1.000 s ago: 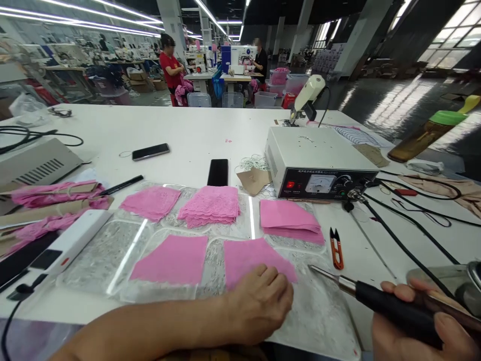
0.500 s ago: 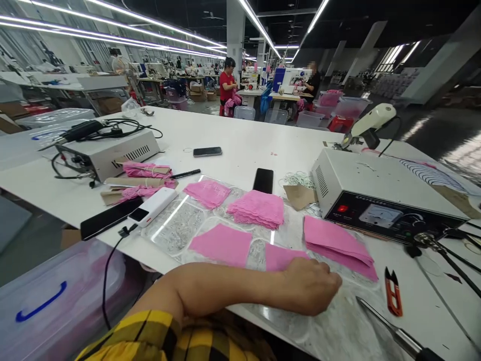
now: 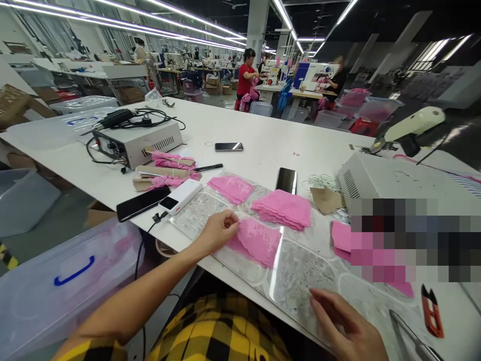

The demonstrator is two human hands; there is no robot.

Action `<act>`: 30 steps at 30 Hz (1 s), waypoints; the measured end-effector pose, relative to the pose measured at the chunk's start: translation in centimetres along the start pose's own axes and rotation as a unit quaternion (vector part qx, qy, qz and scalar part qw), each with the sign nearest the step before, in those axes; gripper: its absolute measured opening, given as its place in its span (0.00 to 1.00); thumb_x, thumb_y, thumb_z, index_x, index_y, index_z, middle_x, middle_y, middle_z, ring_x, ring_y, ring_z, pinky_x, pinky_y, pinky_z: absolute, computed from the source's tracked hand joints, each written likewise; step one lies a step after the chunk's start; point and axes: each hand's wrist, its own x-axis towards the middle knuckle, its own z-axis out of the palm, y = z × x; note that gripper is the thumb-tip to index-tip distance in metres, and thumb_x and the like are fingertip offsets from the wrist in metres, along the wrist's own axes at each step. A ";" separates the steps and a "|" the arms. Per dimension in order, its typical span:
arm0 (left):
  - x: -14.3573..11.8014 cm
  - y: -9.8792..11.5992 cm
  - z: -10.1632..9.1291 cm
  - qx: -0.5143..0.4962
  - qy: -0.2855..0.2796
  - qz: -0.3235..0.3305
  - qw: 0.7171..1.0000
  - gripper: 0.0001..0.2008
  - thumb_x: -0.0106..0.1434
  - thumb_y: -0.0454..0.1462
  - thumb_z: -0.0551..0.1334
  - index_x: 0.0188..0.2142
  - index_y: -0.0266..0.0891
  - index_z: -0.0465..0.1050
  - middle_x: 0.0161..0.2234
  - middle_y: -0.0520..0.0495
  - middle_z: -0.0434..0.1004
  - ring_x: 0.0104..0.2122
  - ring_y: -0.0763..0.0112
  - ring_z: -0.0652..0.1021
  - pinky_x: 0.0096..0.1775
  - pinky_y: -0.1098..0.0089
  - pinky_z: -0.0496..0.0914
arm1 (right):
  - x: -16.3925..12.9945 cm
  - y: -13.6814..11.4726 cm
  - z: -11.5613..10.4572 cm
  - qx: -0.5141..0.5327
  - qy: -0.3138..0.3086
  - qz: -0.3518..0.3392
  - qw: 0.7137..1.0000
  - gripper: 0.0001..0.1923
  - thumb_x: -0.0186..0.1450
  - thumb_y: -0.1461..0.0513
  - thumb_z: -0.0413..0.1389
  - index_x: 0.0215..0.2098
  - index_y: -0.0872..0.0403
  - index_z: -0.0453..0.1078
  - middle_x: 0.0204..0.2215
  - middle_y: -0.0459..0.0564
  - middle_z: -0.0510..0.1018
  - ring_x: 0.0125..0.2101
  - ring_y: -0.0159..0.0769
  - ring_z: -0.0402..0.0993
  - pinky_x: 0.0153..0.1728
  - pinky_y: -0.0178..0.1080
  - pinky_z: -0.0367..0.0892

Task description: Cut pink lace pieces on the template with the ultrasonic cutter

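My left hand (image 3: 221,231) is closed, thumb and fingertips pinched at the upper left corner of a pink lace fabric piece (image 3: 261,241). The lace lies over a plain pink piece, of which a strip shows at its left, on the clear marbled mat. My right hand (image 3: 347,326) hovers low over the mat's front part, fingers stretched out and thumb apart, holding nothing. Beyond the lace piece sit a thick stack of pink fabric pieces (image 3: 283,208) and a smaller pink lace pile (image 3: 230,188). Folded pink fabric (image 3: 341,238) lies to the right, partly pixelated.
Red thread snips (image 3: 432,311) and a pointed metal-tipped tool (image 3: 411,335) lie at the right. A grey machine box (image 3: 406,183) stands behind them. Phones, a white power bank (image 3: 182,195) and a second box (image 3: 150,145) occupy the left and back. Two people sit at distant sewing machines.
My left hand has moved from the right to the left side of the mat. The lace piece now covers the plain pink piece there. My right hand has come into view.
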 end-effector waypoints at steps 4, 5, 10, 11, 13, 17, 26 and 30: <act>-2.7 -1.8 -1.1 0.044 0.031 -0.003 0.999 0.04 0.58 0.33 0.57 0.29 0.37 0.71 0.24 0.52 0.73 0.24 0.73 0.72 0.28 0.73 0.65 | 3.4 -2.2 2.6 -0.002 -0.020 -0.123 0.992 0.10 0.63 0.54 0.57 0.34 0.51 0.76 0.28 0.47 0.79 0.22 0.30 0.74 0.23 0.30 0.72; -3.0 -2.0 -1.1 0.056 0.035 0.004 0.998 0.04 0.58 0.33 0.58 0.30 0.37 0.71 0.26 0.51 0.74 0.27 0.72 0.73 0.31 0.72 0.66 | 3.9 -2.6 3.2 -0.012 -0.029 -0.146 0.989 0.09 0.64 0.55 0.56 0.35 0.50 0.76 0.29 0.47 0.79 0.21 0.29 0.73 0.23 0.30 0.72; -3.3 -2.4 -1.3 0.087 0.038 0.055 0.994 0.03 0.58 0.31 0.57 0.31 0.38 0.69 0.37 0.47 0.76 0.39 0.66 0.74 0.44 0.64 0.68 | 5.6 -3.2 5.0 -0.085 -0.052 -0.219 0.971 0.10 0.65 0.59 0.53 0.41 0.49 0.75 0.35 0.49 0.79 0.25 0.32 0.75 0.25 0.33 0.73; -3.2 -2.5 -1.4 0.090 0.037 0.061 0.993 0.03 0.58 0.31 0.57 0.31 0.38 0.69 0.38 0.46 0.76 0.40 0.66 0.74 0.45 0.64 0.68 | 5.8 -3.2 5.3 -0.102 -0.052 -0.222 0.968 0.10 0.65 0.59 0.53 0.41 0.49 0.75 0.35 0.50 0.79 0.26 0.33 0.76 0.25 0.34 0.73; -3.0 -2.8 -1.6 0.094 0.034 0.071 0.993 0.04 0.59 0.30 0.57 0.31 0.39 0.69 0.38 0.46 0.76 0.40 0.65 0.74 0.45 0.63 0.68 | 6.1 -2.9 5.7 -0.127 -0.057 -0.230 0.963 0.10 0.66 0.60 0.51 0.40 0.50 0.75 0.35 0.50 0.79 0.29 0.34 0.77 0.26 0.34 0.74; -2.6 -3.1 -2.0 0.110 0.023 0.079 0.991 0.04 0.58 0.29 0.58 0.31 0.39 0.69 0.38 0.46 0.75 0.41 0.65 0.74 0.45 0.63 0.69 | 6.7 -2.4 6.1 -0.137 -0.057 -0.260 0.954 0.11 0.67 0.62 0.49 0.36 0.50 0.74 0.33 0.49 0.78 0.30 0.33 0.77 0.27 0.33 0.73; -3.3 -2.9 -2.8 0.165 -0.013 0.098 0.981 0.06 0.57 0.27 0.59 0.33 0.37 0.71 0.42 0.44 0.75 0.44 0.63 0.74 0.48 0.62 0.70 | 6.5 -2.5 5.6 -0.148 -0.059 -0.327 0.932 0.09 0.67 0.63 0.49 0.35 0.51 0.71 0.32 0.47 0.77 0.26 0.30 0.77 0.24 0.31 0.71; -3.4 -2.8 -3.9 0.163 -0.034 0.126 0.978 0.11 0.60 0.28 0.59 0.43 0.37 0.72 0.46 0.43 0.73 0.46 0.65 0.74 0.49 0.65 0.71 | 6.6 -2.7 5.2 -0.141 -0.061 -0.317 0.936 0.07 0.67 0.62 0.50 0.37 0.50 0.70 0.32 0.48 0.77 0.27 0.31 0.77 0.24 0.31 0.72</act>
